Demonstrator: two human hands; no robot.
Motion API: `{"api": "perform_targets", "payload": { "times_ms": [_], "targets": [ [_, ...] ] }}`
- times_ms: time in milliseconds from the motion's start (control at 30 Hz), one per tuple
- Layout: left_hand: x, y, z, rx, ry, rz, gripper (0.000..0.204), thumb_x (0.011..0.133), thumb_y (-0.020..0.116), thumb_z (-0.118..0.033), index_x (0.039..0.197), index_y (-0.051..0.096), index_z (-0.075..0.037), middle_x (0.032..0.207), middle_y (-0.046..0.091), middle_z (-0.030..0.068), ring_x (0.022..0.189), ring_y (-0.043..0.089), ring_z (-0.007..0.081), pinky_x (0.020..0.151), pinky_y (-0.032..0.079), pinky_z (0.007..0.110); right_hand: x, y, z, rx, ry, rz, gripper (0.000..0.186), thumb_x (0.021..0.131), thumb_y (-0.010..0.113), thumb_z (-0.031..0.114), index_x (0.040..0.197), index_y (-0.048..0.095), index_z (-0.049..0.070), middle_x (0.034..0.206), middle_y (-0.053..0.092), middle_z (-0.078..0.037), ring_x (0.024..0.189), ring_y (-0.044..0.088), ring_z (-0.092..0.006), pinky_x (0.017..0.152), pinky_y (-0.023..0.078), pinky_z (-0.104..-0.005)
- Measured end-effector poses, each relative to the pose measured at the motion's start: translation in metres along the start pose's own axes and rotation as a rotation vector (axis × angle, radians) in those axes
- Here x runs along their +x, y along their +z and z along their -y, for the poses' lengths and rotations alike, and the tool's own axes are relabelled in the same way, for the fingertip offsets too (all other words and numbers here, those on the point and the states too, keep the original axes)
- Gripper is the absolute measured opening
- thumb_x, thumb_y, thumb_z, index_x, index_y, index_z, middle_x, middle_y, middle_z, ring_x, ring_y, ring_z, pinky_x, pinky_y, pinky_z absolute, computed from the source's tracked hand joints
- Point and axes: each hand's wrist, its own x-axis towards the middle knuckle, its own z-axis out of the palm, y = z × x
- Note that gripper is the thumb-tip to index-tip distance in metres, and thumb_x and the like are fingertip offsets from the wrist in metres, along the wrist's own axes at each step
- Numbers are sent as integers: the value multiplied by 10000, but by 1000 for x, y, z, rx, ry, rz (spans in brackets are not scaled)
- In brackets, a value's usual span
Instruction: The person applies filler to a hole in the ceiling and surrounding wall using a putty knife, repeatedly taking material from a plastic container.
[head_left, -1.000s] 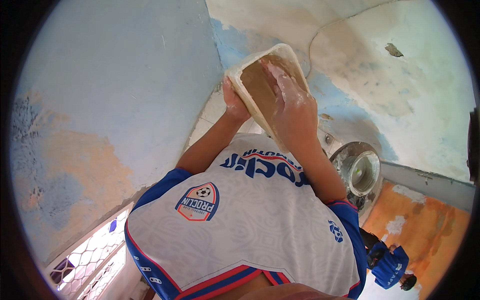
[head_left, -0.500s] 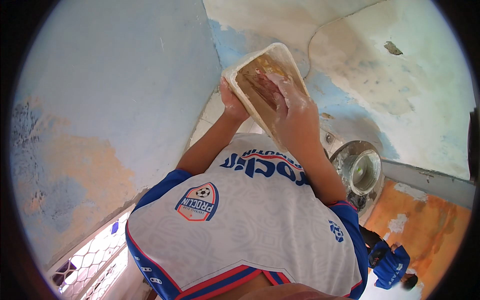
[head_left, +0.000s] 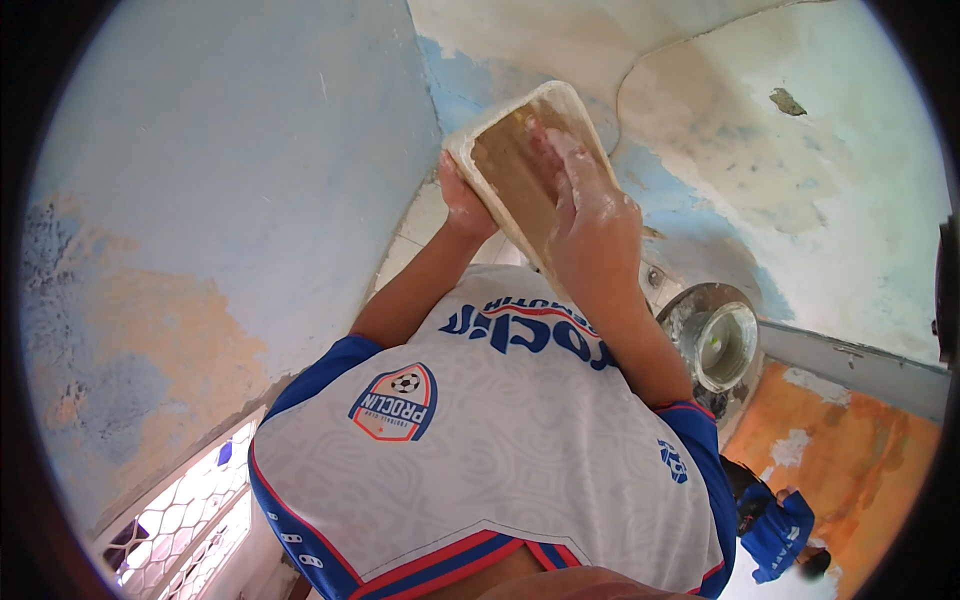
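A rectangular, off-white plastic tub (head_left: 484,196) is held tilted in front of my chest, its rim and walls caked with pale residue and its inside coated brown. My left hand (head_left: 467,205) grips it along the left side, thumb up near the rim and the other fingers hidden beneath. Reaching into the tub from the right is my right hand (head_left: 597,215), dusted with white. Its fingers are drawn together and point at the far end, with a blurred reddish patch at their tips. What they hold, if anything, I cannot make out.
Patchy blue-grey wall (head_left: 250,150) stands close on my left, and a stained, peeling wall (head_left: 760,170) ahead right. A round, whitish-smeared bucket (head_left: 727,345) stands right of my arm. Farther off, a person in blue (head_left: 783,535) is near an orange wall (head_left: 840,450). Lower left is a window grille (head_left: 190,500).
My right hand has shifted slightly within the tub, its fingertips moving toward the far end. The reddish patch shows less now. My left hand keeps its hold, and the tub hardly moves.
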Motion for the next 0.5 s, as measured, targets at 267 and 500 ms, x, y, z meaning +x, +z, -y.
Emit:
{"api": "perform_targets", "payload": {
  "times_ms": [267,500],
  "targets": [
    [3,-3,-6,197,25,-146,858,953,357,-783,1517,465,-146,1479,540,97,1350,523,287,1147,417,479,1,9,-7,18,54,112,400,913,593,-58,1282,648,87,1144,717,-212,1020,696,-412,860,567,-465],
    [4,-27,-1,-165,61,61,954,956,238,-802,1545,402,-70,1526,486,141,1386,484,318,1164,394,477,-2,10,-9,129,119,160,391,916,595,-55,1277,646,87,1172,708,-218,1049,685,-423,863,564,-470]
  ]
}}
